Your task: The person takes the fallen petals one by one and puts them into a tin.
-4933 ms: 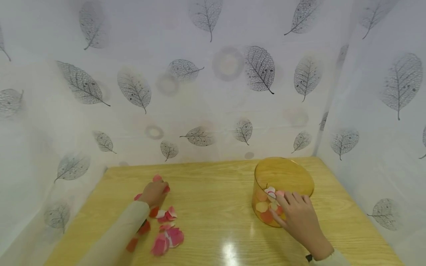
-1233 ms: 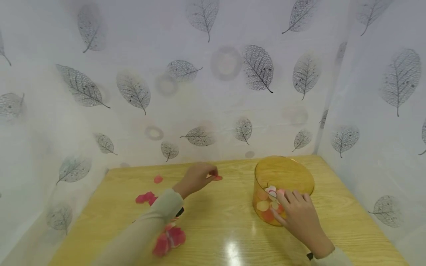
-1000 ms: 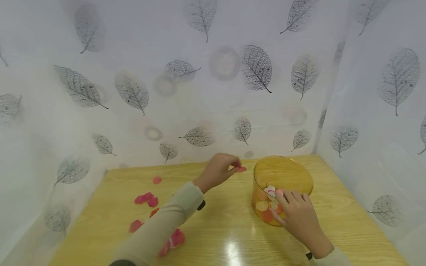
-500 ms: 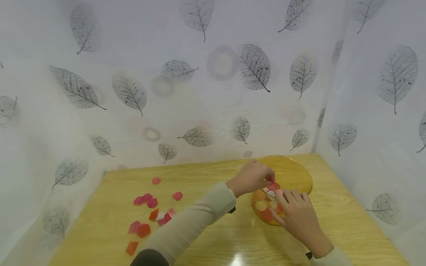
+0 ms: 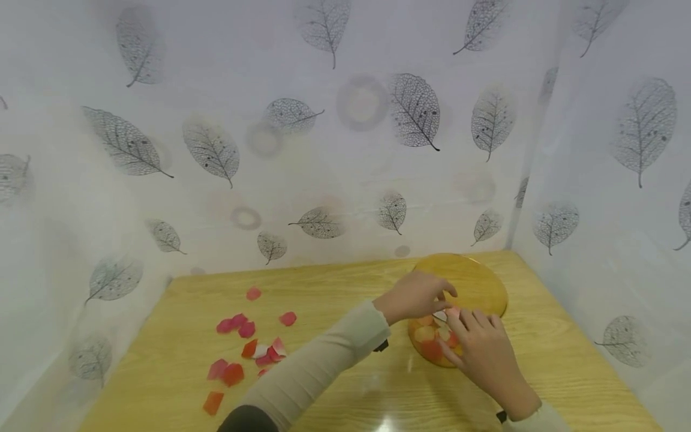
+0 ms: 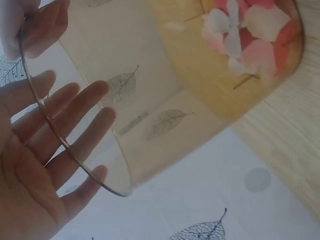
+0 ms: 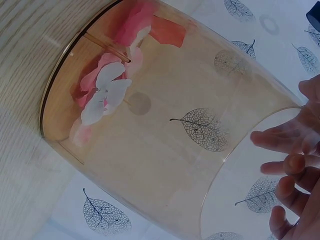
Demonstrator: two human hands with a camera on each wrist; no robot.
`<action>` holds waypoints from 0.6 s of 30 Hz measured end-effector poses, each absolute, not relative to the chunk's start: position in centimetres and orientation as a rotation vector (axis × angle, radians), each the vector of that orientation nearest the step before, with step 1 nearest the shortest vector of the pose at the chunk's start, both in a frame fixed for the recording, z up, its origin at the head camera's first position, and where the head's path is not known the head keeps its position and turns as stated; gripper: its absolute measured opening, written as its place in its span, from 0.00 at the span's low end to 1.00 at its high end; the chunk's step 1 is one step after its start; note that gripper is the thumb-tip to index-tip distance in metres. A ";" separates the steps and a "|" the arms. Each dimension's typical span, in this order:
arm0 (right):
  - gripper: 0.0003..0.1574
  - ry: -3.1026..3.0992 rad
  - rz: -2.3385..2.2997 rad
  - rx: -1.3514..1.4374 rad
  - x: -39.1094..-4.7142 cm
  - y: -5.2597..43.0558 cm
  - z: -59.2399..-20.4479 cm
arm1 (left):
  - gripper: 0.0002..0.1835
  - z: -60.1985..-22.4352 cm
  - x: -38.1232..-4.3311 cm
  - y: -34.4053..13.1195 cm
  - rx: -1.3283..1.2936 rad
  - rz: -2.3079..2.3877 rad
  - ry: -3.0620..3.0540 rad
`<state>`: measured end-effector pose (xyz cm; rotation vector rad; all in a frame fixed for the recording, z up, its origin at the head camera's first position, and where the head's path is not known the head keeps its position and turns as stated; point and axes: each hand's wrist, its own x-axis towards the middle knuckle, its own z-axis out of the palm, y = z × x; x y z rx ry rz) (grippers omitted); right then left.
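Observation:
A clear amber cylinder-shaped container (image 5: 475,282) stands toward the back right of the table, with red, pink and white flower petals (image 7: 102,92) low inside it. Over its open top is my left hand (image 5: 415,295), its fingers spread and loose past the rim in the left wrist view, nothing between them. My right hand (image 5: 486,351) holds the container's near side, fingers over the rim and thumb against the outer wall. More loose petals (image 5: 233,374) in red, pink and orange lie scattered on the left of the wooden table (image 5: 335,396).
Pale sheets (image 5: 335,168) printed with grey skeleton leaves hang behind the table and at both sides. A single petal (image 5: 288,318) lies apart from the others, between them and the left sleeve (image 5: 318,360). The sleeve covers part of the petal group.
My left hand picked up a red petal from the left side, carried it right to the container and let it go over the opening. The right hand stayed at the rim.

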<state>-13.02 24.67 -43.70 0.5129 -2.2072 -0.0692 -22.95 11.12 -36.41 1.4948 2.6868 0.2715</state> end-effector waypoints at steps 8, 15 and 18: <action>0.39 -2.212 -0.087 0.501 -13.1 24.6 -43.8 | 0.12 -37.1 -23.0 6.9 1.695 0.580 2.924; 0.41 -2.223 -0.065 0.499 -13.0 24.6 -43.8 | 0.10 -38.5 -23.2 1.2 1.723 0.680 3.205; 0.41 -2.232 -0.055 0.500 -13.0 24.5 -43.7 | 0.10 -39.5 -23.9 -1.8 1.670 0.598 3.267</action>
